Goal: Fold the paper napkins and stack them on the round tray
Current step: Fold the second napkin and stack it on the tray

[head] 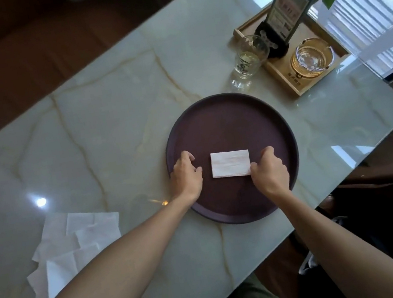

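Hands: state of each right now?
Left hand: loosely curled, empty, over the round tray.
Right hand: fingers pinching the folded napkin at its right edge.

A folded napkin (pixel 230 164) is pinched at its lower right corner by the right hand (pixel 269 174) on the round tray (pixel 224 117); the left hand (pixel 186 176) is held just beside it.
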